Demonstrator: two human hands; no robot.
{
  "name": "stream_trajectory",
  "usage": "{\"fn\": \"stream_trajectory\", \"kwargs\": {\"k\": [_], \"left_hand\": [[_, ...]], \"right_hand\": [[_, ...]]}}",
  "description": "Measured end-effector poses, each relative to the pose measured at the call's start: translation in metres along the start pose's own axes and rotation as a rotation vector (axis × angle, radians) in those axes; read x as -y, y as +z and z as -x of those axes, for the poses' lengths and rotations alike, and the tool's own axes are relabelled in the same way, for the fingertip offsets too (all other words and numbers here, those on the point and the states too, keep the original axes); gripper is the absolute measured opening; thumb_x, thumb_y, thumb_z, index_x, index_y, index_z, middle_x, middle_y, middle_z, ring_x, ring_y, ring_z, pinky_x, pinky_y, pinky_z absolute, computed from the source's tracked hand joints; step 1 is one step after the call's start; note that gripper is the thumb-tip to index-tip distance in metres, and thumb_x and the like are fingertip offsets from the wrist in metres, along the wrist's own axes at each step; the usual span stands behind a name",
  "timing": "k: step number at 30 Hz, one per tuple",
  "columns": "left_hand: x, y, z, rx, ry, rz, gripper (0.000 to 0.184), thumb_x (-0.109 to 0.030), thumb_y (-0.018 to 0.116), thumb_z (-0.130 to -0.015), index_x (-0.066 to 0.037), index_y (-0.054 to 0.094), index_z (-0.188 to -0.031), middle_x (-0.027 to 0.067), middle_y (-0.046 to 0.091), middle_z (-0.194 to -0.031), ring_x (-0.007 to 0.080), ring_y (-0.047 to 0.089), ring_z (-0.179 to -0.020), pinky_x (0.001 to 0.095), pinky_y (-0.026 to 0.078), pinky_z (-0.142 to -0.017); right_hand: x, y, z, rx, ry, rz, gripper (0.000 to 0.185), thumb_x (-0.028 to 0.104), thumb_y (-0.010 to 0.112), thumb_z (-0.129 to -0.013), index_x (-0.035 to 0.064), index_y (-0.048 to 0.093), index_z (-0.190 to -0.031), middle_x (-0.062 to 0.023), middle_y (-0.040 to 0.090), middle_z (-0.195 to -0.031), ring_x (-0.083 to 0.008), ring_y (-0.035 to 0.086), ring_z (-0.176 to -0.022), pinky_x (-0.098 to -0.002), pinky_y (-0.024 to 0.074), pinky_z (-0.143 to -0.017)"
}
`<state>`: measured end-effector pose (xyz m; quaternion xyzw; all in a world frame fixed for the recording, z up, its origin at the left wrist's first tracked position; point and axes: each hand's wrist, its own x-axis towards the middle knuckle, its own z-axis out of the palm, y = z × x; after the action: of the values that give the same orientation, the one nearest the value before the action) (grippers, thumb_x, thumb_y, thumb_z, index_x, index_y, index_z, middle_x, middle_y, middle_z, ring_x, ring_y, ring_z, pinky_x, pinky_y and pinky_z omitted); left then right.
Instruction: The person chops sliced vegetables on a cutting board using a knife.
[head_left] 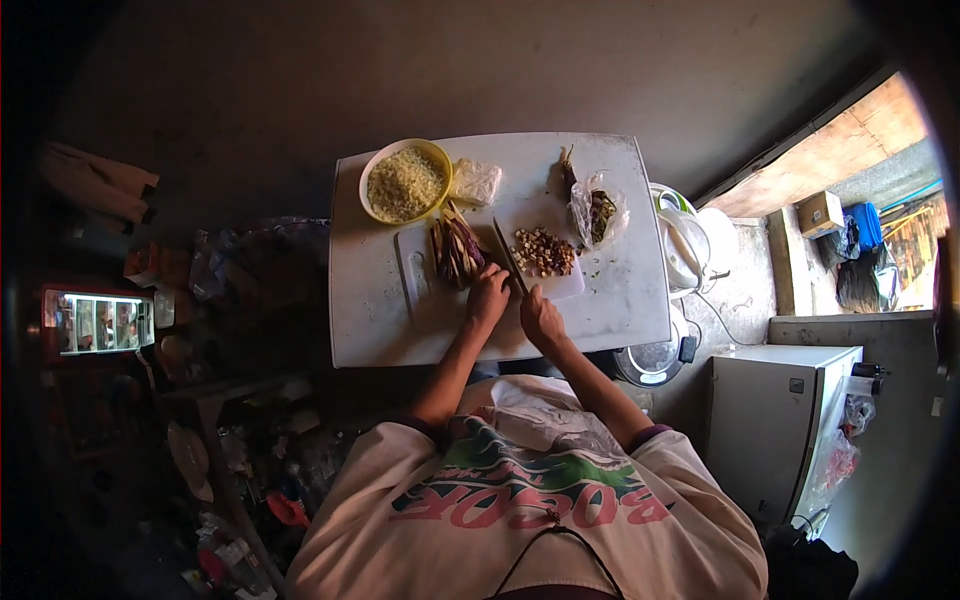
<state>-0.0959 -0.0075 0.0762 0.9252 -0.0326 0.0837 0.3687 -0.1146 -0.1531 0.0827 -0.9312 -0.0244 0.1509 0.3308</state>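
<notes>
Table, far left corner: bowl heaped with pale bits; nearer the middle, on the left part of the cutting board, lay the purple-and-pale strips — judged light and bendy, cut faces likely damp and slippery; best hold, a gathered bunch by the near end, fingertips curled back; beyond them, right of the bowl, a clear packet; left hand at the strips' near end, fingers bunched; whether they pinched anything, could not tell; knife slanted just right of it, handle clamped in the closed fingers of the right hand; presumably stiff; diced pieces on the board's right part — small, loose, likely to scatter; towards the table's right edge, a dark slender vegetable and a plastic bag.
</notes>
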Motion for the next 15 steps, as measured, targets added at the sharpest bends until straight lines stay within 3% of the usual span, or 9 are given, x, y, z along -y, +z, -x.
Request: {"fn": "stream_trajectory", "kwargs": {"k": [6,9,11,15], "left_hand": [[0.001,-0.004,0.006,0.039,0.043,0.065,0.021,-0.004,0.062,-0.077,0.001,0.068,-0.097,0.0176,0.059,-0.091,0.0349,0.058,-0.092,0.0404,0.047,-0.078],[-0.005,-0.008,0.007,0.006,0.063,0.113,0.019,-0.006,0.059,-0.08,0.001,0.068,-0.095,0.0183,0.059,-0.087,0.0352,0.058,-0.089,0.0418,0.047,-0.076],[0.001,-0.003,0.006,0.086,-0.017,0.007,0.016,-0.004,0.059,-0.08,0.0,0.067,-0.093,0.0185,0.059,-0.088,0.0356,0.058,-0.089,0.0428,0.047,-0.077],[-0.003,-0.001,0.007,0.007,0.019,0.023,0.014,-0.003,0.059,-0.079,0.001,0.065,-0.091,0.0182,0.059,-0.09,0.0362,0.058,-0.089,0.0428,0.047,-0.078]], "right_hand": [[0.002,-0.012,-0.038,-0.003,-0.073,0.059,0.029,0.025,0.041,-0.094,0.0007,0.042,-0.111,-0.0292,0.063,-0.075,-0.0502,0.061,-0.072,-0.0587,0.0478,-0.066],[-0.007,-0.013,-0.034,-0.157,-0.224,0.119,0.031,0.024,0.043,-0.093,0.0001,0.042,-0.113,-0.0292,0.062,-0.074,-0.0493,0.061,-0.072,-0.0576,0.0482,-0.066],[-0.008,-0.017,-0.026,-0.008,-0.171,0.042,0.029,0.023,0.045,-0.093,-0.0001,0.042,-0.111,-0.03,0.062,-0.074,-0.0492,0.062,-0.073,-0.0574,0.0482,-0.067],[-0.006,-0.023,-0.001,0.057,-0.107,0.042,0.027,0.022,0.045,-0.093,-0.0001,0.042,-0.108,-0.0308,0.062,-0.073,-0.0496,0.061,-0.073,-0.0575,0.0481,-0.066]]}}
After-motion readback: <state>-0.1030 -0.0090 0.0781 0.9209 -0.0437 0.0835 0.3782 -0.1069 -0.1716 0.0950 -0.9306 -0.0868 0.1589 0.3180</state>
